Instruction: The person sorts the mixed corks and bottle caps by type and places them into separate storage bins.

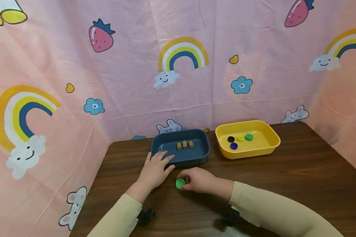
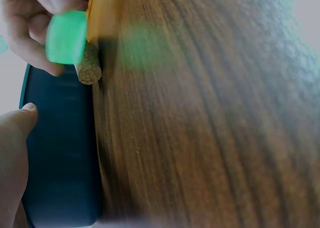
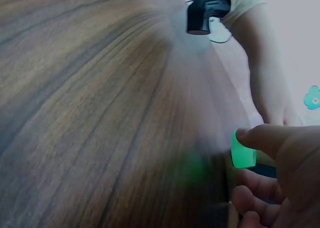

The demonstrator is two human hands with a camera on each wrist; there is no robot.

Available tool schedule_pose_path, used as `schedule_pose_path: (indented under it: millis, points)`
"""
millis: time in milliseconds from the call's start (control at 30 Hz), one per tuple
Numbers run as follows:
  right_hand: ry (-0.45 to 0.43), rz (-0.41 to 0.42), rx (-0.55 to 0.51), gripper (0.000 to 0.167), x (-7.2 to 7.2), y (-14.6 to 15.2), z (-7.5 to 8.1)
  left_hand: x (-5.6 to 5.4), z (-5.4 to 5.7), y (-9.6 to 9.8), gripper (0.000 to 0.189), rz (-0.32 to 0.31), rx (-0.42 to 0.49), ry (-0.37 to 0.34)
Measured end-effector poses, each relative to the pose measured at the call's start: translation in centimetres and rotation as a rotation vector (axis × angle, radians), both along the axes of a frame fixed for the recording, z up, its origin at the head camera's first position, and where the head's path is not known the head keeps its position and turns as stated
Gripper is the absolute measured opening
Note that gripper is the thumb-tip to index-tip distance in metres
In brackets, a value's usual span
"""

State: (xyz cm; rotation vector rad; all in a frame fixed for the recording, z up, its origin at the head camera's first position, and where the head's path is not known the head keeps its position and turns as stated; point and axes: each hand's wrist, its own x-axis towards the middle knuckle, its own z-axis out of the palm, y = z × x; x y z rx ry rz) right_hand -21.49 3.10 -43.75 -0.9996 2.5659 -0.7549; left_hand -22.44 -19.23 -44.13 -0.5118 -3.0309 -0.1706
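My right hand (image 1: 200,179) pinches a green bottle cap (image 1: 180,183) between thumb and finger, just above the table in front of the blue tray. My left hand (image 1: 153,169) has its fingers spread over the near left rim of the blue tray (image 1: 192,162); the thumb points toward the cap. Several corks (image 1: 185,144) are seen, three of them upright in that tray. In the left wrist view a cork (image 2: 89,68) shows right below the green cap; whether the right hand also holds it I cannot tell.
A yellow tray (image 1: 264,152) stands at the back right. It contains a black cap (image 1: 231,139), a blue cap (image 1: 234,145), a yellow cap (image 1: 240,138) and a green cap (image 1: 249,137). A patterned pink cloth (image 1: 130,82) hangs behind and beside the brown table (image 1: 308,171).
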Motion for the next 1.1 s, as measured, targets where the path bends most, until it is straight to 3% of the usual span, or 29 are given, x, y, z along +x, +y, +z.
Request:
schedule_pose_path:
  millis: [200,533,767,1100]
  points:
    - [-0.101,-0.062,-0.104,0.037,-0.1,2.2,0.6,0.0,0.0,0.1,0.053,0.002,0.004,-0.007]
    - [-0.151,-0.204,-0.232,0.031,-0.3,5.9,1.3,-0.1,-0.1,-0.2,0.053,-0.02,0.016,0.004]
    - [-0.24,-0.339,-0.347,0.033,-0.9,9.3,1.8,0.0,-0.1,0.0,0.053,-0.023,0.022,-0.003]
    - [-0.325,-0.522,-0.305,0.045,-1.4,14.1,2.6,0.1,0.0,-0.1,0.053,-0.024,0.03,0.007]
